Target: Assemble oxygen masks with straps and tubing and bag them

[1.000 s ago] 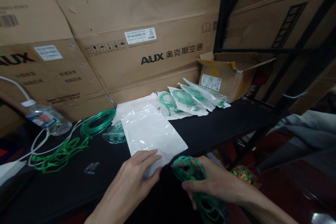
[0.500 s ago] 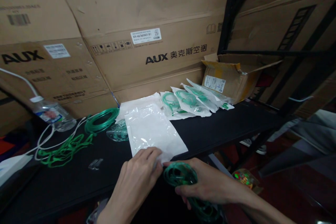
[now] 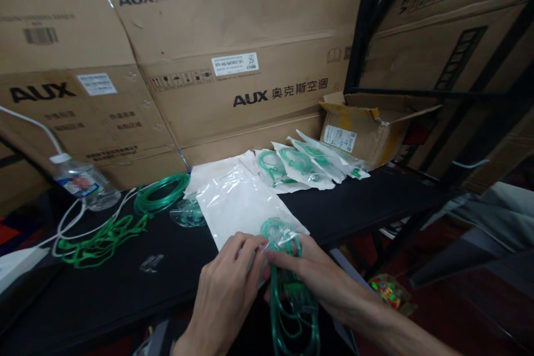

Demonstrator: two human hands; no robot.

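Nearest, the right hand (image 3: 311,267) closes round a green tubing bundle (image 3: 292,311), thumb pressed on top and the other fingers mostly hidden behind the loops. The bundle's long axis runs near to far, its near loops hanging low and its far end, where something clear and shiny catches the light, leaning slightly left over the near right part of a white pouch (image 3: 240,200). Just left of the bundle, the left hand (image 3: 233,289) has its fingers bent and drawn together at the pouch's near edge; its fingertips meet the right thumb and the tubing so closely that I cannot tell whether they pinch the film. The key relation seems to be this: the pouch lies flat, directly beyond both hands, its length slanting from far left to near right, while the bundle points more nearly straight away, so the two axes cross at an angle. The right hand is nearer the bundle, the left nearer the pouch's edge. Farther left on the black tabletop (image 3: 342,211) lie small clear pieces (image 3: 151,262), green straps (image 3: 100,242) and a loose green coil (image 3: 162,194); beyond the pouch to the right, filled pouches (image 3: 300,164) overlap near an open cardboard box (image 3: 362,133).
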